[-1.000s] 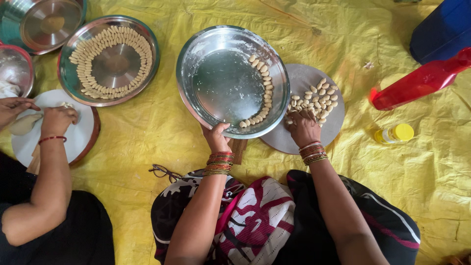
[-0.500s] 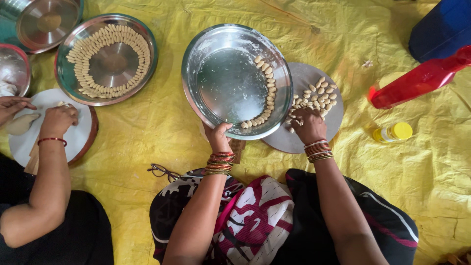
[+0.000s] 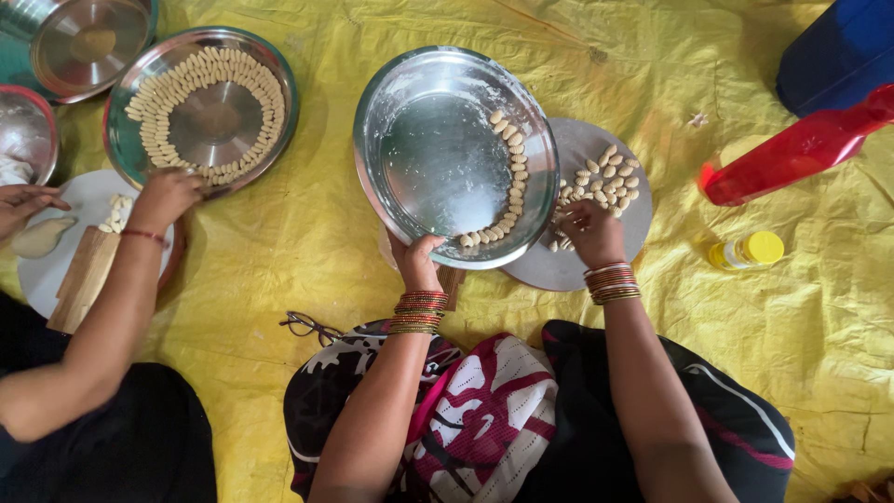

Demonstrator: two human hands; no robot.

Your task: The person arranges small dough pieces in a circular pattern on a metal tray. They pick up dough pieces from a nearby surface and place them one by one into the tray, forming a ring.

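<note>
Nearest the camera, patterned red-and-white cloth [image 3: 494, 419] is covering the person's lap, and a pair of glasses [image 3: 312, 326] is lying on the yellow sheet [image 3: 307, 233] just beside the knee. The left hand [image 3: 419, 264], bangles stacked at the wrist, is gripping the near rim of a large steel plate [image 3: 438, 158], fingers curled over the edge and thumb beneath; the plate is tilting up off the sheet, a curved line of small dough pieces [image 3: 510, 177] running along its right side. The right hand [image 3: 589, 233] is resting on a round grey board [image 3: 587, 265] that the plate is partly overlapping, fingertips pressed together on the loose dough pieces heaped there [image 3: 610, 177]. To the right, a small yellow-capped bottle [image 3: 745, 250] and a red plastic bottle [image 3: 792, 149] are lying on the sheet. Farther left, another person's hand [image 3: 168, 194] is touching a second steel plate [image 3: 200, 107] ringed with dough pieces.
</note>
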